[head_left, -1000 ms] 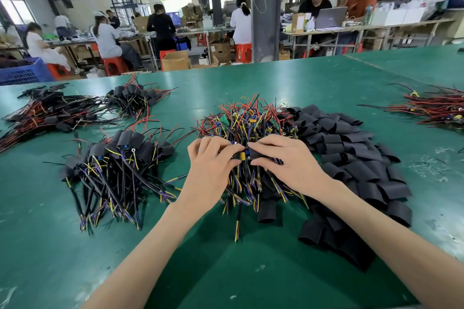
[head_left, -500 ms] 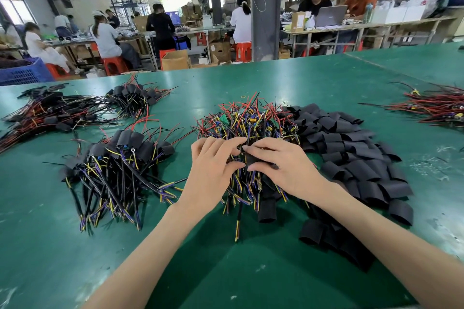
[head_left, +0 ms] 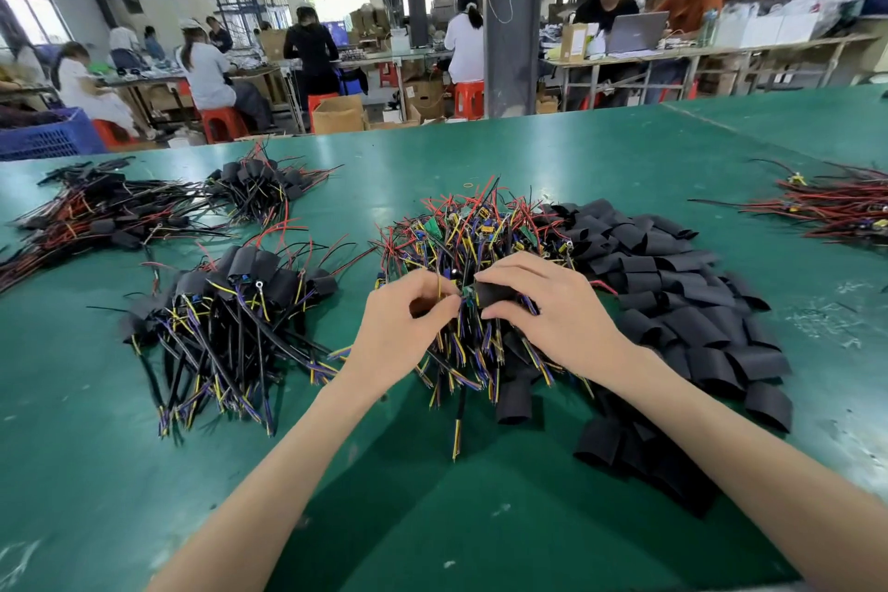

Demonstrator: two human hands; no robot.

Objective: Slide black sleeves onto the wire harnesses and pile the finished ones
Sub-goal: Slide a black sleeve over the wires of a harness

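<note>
At the centre of the green desk point(head_left: 72, 399), over the heap of unsleeved wire harnesses point(head_left: 473, 226), the left hand point(head_left: 401, 332) pinches the wires of one harness point(head_left: 465, 299) with curled fingers. The right hand point(head_left: 560, 320) has its fingers clamped on a black sleeve point(head_left: 496, 293) held against that harness's end. The loose sleeves point(head_left: 682, 303) lie heaped against the right of the harnesses; the finished pile point(head_left: 230, 298) lies to the left, apart.
</note>
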